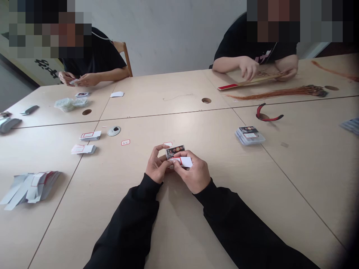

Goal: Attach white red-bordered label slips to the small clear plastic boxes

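Note:
Both my hands meet over the middle of the pale wooden table [179, 224]. My left hand [157, 168] pinches the left end of a small card pack [175, 151] with a dark printed face. My right hand [193, 172] curls around its right side and holds a white label with a red border [185, 161] against it. Both sleeves are black. A loose red-bordered sticker [125, 142] lies just left of my hands, and another sticker [167, 144] peeks out behind them.
A stack of clear-wrapped packs [250, 135] sits to the right, two label piles [90, 135] [83, 149] to the left, grey strips [29, 186] at far left. A round cable cap [113, 130], a red curved tool [266, 114]. Two other people work at the far side.

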{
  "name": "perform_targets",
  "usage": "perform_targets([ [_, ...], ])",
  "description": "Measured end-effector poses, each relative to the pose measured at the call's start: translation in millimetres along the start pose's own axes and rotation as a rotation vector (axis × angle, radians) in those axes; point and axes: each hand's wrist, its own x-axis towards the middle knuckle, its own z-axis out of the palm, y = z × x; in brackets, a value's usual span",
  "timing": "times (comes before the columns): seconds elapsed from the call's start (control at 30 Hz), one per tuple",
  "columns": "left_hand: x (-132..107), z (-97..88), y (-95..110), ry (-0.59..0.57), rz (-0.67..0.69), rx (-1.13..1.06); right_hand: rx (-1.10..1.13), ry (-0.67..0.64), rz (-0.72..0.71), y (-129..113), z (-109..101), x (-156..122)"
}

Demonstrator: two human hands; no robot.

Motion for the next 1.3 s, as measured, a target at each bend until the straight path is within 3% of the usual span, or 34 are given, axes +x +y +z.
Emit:
perform_targets([
  [0.57, -1.1, 4.0, 2.5, 0.025, -0.004, 0.029, 0.013, -0.008, 0.012, -0.2, -0.8, -0.2],
  [1.0, -0.7, 0.5, -1.7, -0.049, 0.069, -0.016, -0.019, -0.008, 0.002, 0.9, -0.4, 0.1],
  [1.3, 2.5, -4.8, 2.5, -0.041, -0.046, -0.053, -0.003, -0.002, 0.012, -0.3, -0.2, -0.2],
])
